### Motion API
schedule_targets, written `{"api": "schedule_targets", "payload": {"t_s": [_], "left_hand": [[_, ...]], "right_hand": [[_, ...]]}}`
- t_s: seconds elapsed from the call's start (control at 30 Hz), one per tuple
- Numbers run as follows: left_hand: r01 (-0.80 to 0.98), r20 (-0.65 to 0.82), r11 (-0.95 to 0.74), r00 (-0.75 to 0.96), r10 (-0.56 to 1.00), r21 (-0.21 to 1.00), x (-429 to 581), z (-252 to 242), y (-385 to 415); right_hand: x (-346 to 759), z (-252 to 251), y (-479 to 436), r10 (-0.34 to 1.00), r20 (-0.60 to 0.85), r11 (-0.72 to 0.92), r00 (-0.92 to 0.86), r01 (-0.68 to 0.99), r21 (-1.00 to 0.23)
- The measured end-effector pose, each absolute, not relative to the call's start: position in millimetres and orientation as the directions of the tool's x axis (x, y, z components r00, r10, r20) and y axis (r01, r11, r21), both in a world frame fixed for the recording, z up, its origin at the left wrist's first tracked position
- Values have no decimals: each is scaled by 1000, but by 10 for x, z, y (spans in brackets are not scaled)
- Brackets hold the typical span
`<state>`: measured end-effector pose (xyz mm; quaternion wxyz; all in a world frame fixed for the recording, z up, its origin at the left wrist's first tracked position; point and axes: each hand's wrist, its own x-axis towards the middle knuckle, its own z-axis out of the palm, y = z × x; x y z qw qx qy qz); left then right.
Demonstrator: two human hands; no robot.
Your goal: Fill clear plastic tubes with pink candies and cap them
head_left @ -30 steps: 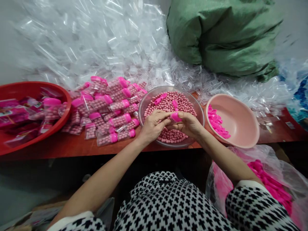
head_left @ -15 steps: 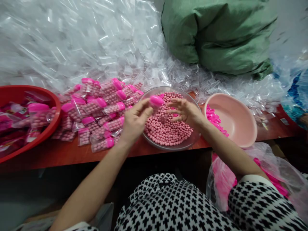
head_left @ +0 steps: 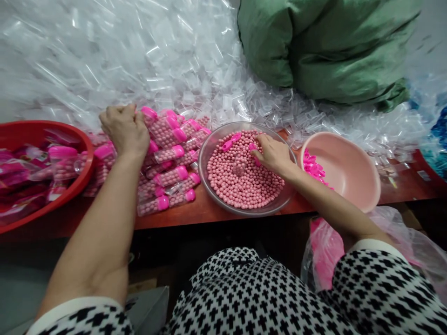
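Care at the pile of filled tubes [head_left: 167,174] counts most: the left hand [head_left: 124,128] rests on its far edge, grip curled closed, contents hidden. A tube sits best laid flat beside the others, not on the slope. The right hand [head_left: 274,153] lies in the clear bowl [head_left: 251,212] of pink beads [head_left: 240,186], fingertips at a pink cap [head_left: 253,147]; whether it is pinched, I cannot tell.
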<state>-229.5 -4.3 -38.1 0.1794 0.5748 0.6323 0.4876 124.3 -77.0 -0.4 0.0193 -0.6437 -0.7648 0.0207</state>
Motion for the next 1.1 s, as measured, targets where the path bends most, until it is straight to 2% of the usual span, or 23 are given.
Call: {"api": "schedule_targets", "payload": {"t_s": [0.07, 0.13, 0.27, 0.33, 0.4, 0.5, 0.57, 0.67, 0.77, 0.83, 0.93, 1.03, 1.1], "left_hand": [[730, 457, -63, -356, 815, 681, -2255, -449, -50], [813, 555, -91, -305, 774, 575, -2121, -453, -162], [733, 693, -472, 1, 721, 490, -1567, -301, -657], [654, 609, -576, 216, 763, 490, -1246, -226, -903], [643, 444, -567, 366, 818, 515, -975, -193, -1061], [738, 158, -469, 454, 877, 485, -707, -202, -1116], [816, 14, -397, 432, 902, 420, -606, -213, -1081], [892, -82, -295, 341, 936, 342, -526, -220, -1008], [915, -134, -244, 299, 945, 322, -499, -240, -947], [908, -142, -228, 293, 946, 352, -501, -266, -913], [823, -108, -237, 337, 935, 517, -525, -309, -872], [506, -4, -239, 432, 902, 829, -549, -341, -867], [200, 44, -156, 474, 879, 967, -563, -347, -897]], "right_hand": [[1205, 10, -854, 949, -4, 315, -315, 948, -45], [1149, 0, -940, 899, -46, 433, -435, 900, -53], [1039, -86, -1040, 881, -47, 471, -471, 882, -17], [1035, -141, -1031, 882, -19, 469, -470, 882, -47], [1084, -188, -990, 888, 32, 459, -459, 877, -144], [1212, -229, -918, 913, 67, 400, -402, 849, -345], [1281, -234, -899, 926, 51, 357, -373, 828, -432], [1290, -225, -916, 905, 92, 414, -416, 807, -422], [1210, -227, -938, 870, 77, 486, -486, 823, -294], [1172, -243, -939, 866, 16, 486, -500, 832, -266], [1224, -265, -944, 869, -2, 451, -495, 793, -409], [1389, -234, -987, 856, 131, 470, -501, 647, -600], [1496, -177, -1038, 803, 245, 554, -544, 529, -643]]}}
